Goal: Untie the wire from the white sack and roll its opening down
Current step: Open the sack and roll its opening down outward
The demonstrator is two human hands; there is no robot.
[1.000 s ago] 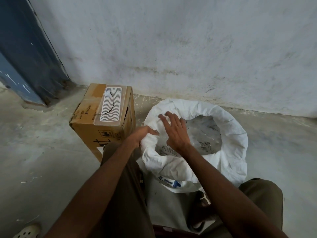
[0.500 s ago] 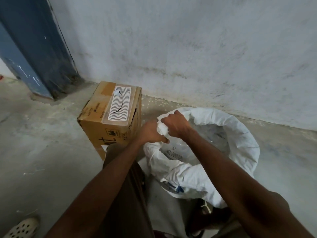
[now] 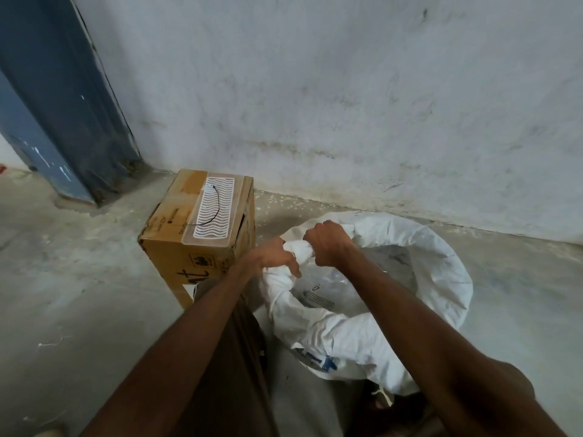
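Note:
The white sack [image 3: 441,279] stands open on the floor in front of me, its mouth rolled into a thick rim. My left hand [image 3: 277,258] and my right hand [image 3: 328,244] both grip the rolled rim at its left side, close together, fingers curled round the fabric. A thin black wire [image 3: 214,209] lies curved on a white wavy-patterned sheet on top of the cardboard box [image 3: 189,250], apart from the sack. Printed clear plastic shows inside the sack.
The cardboard box stands just left of the sack. A stained white wall [image 3: 347,105] runs behind both, and a blue door frame [image 3: 63,105] rises at the far left. My legs are at the bottom of the view on the bare concrete floor [image 3: 79,294].
My hands went from resting on the rim with spread fingers to gripping the rolled rim in both fists. The view has shifted closer and to the left.

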